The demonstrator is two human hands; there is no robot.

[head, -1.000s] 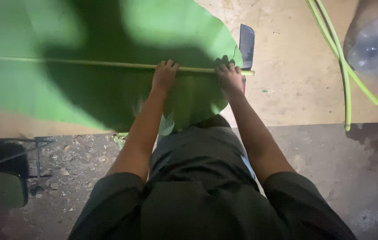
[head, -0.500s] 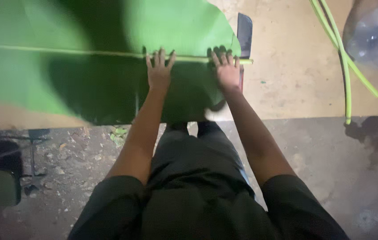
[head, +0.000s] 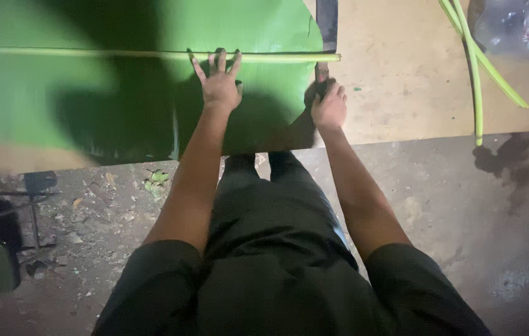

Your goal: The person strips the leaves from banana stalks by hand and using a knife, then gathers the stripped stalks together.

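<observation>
Now flat on the banana leaf (head: 90, 93), left hand (head: 219, 87), fingers spread wide, fingertips reaching the pale green midrib (head: 152, 55) that runs left to right across the leaf. Holding nothing, only pressing the leaf down onto the table (head: 401, 93).

Moved since half a second ago: right hand (head: 329, 107), then lying flat with open fingers on the leaf beside the midrib's end, now off to the leaf's right edge and curled shut around what looks like the handle of the knife (head: 326, 25). Broad dark blade pointing away, toward the far side, just beside the midrib's cut end and alongside the leaf's right edge. Handle itself mostly hidden under the fingers, so grip judged from the closed fist and the blade's line.

Meaning, as a judgement: smoothing of the leaf done with, one hand kept as an anchor, the other taken up with the blade, so cutting work on the leaf or its midrib probably at hand. Leaf itself unshifted apart from the camera's own move: spread over the left and middle of the table, near edge hanging slightly over the table's front.

Further right, well apart from both hands: loose green stalks (head: 476, 74) lying on the table, and a clear plastic bottle (head: 519, 28) at the far right corner. Below the table edge, bare ground with scattered debris, and dark trousers.
</observation>
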